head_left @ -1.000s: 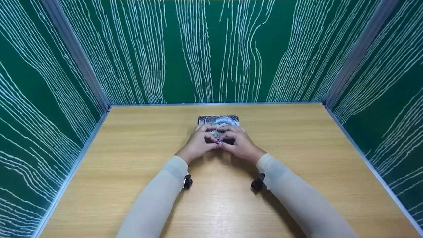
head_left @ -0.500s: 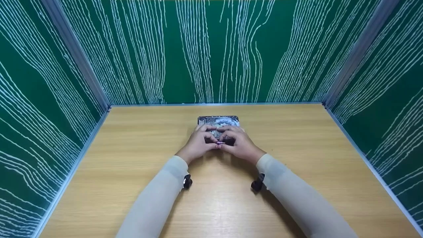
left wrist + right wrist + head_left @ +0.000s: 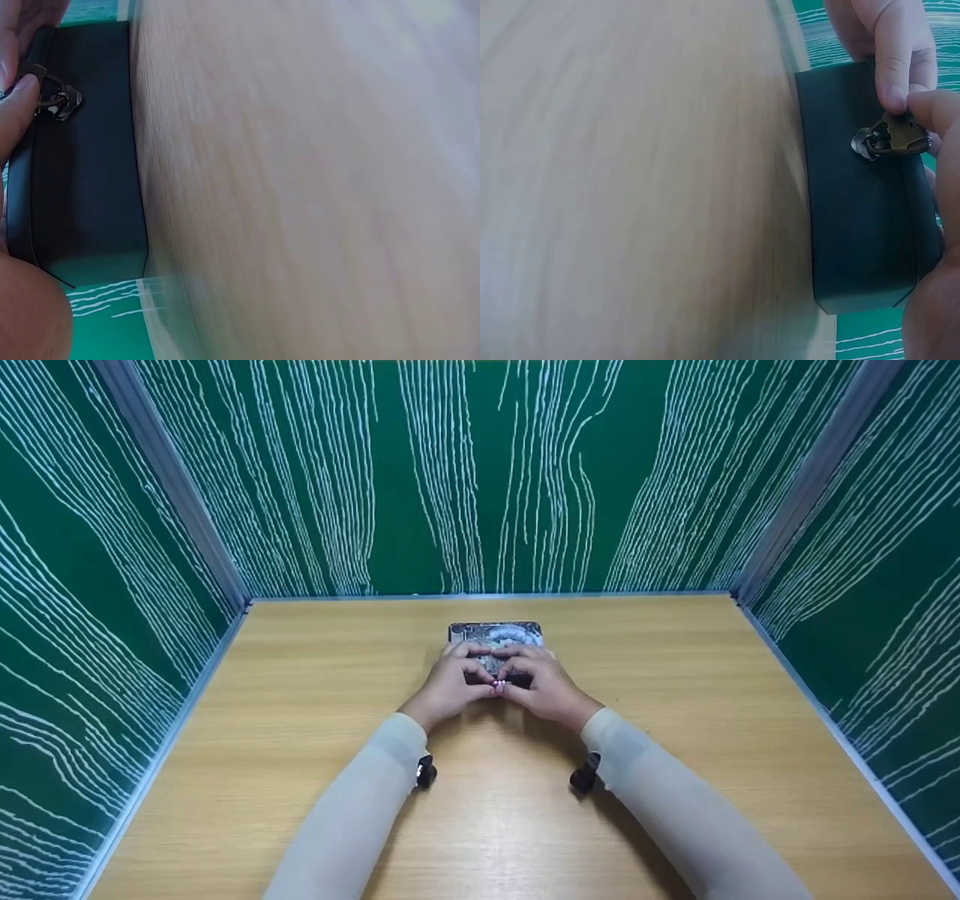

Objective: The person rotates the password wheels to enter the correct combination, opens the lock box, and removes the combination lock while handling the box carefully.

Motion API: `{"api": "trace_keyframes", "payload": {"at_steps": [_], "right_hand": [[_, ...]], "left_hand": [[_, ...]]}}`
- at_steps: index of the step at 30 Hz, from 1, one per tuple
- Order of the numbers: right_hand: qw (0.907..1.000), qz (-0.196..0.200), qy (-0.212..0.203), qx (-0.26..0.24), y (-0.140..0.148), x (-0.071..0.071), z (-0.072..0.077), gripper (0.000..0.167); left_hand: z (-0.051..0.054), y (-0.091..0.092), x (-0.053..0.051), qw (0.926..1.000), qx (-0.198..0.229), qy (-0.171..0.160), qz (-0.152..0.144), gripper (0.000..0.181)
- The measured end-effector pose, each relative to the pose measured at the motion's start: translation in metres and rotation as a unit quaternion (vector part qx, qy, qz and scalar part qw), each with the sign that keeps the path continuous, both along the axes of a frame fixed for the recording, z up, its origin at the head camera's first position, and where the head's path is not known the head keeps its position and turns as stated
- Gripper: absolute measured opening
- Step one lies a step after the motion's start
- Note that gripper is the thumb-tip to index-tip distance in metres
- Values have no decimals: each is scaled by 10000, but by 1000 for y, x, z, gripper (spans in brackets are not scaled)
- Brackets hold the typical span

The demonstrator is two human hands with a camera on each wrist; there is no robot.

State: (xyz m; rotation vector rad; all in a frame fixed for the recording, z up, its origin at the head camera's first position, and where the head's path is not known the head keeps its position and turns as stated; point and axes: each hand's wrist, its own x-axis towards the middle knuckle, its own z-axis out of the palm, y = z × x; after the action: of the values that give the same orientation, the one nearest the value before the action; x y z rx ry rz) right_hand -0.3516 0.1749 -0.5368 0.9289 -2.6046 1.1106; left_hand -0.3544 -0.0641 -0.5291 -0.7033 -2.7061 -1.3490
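A small box [image 3: 517,634] with a patterned lid and dark sides stands on the table. Its plain dark side [image 3: 855,225] fills part of the right wrist view. From a metal hasp [image 3: 68,103] on that side hangs a small brass-coloured padlock [image 3: 906,136]. My left hand [image 3: 448,684] and right hand [image 3: 553,684] meet at the box's near side, their fingers arched over the lid. Both hands pinch the padlock with their fingertips, thumbs toward me. Fingers partly hide the lock's body.
The wooden table [image 3: 495,825] spreads around the box. Green panels [image 3: 405,472] with white wavy lines stand behind it and at both sides, joined by grey corner posts [image 3: 176,480]. Each sleeve carries a small black device [image 3: 426,772] at the wrist.
The fingertips shift slightly at the padlock, and the small pink-purple spots there change in look. The box and both arms stay in place.
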Motion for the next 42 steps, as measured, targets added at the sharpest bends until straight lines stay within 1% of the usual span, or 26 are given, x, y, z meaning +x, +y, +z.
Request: {"api": "trace_keyframes", "payload": {"at_steps": [5,8,19,28,34,39,42], "right_hand": [[9999,32,73,-80,0,0,-1,21],[9999,38,45,-116,0,0,-1,20],[9998,36,-163,-86,0,1,3,12],[9998,27,-179,-2,1,0,3,18],[9997,94,-212,38,2,0,4,12],[9996,151,-213,77,3,0,5,9],[9996,155,-225,101,4,0,6,9]], "left_hand": [[-1,0,0,9999,-104,32,52,13],[-1,1,-1,9998,-160,90,66,12],[1,1,0,9999,-105,-33,105,11],[0,1,-1,9999,-53,-90,84,12],[-1,1,-2,9999,-83,-77,109,14],[-1,2,-1,9998,5,-97,154,15],[0,3,0,9998,35,-83,169,13]]}}
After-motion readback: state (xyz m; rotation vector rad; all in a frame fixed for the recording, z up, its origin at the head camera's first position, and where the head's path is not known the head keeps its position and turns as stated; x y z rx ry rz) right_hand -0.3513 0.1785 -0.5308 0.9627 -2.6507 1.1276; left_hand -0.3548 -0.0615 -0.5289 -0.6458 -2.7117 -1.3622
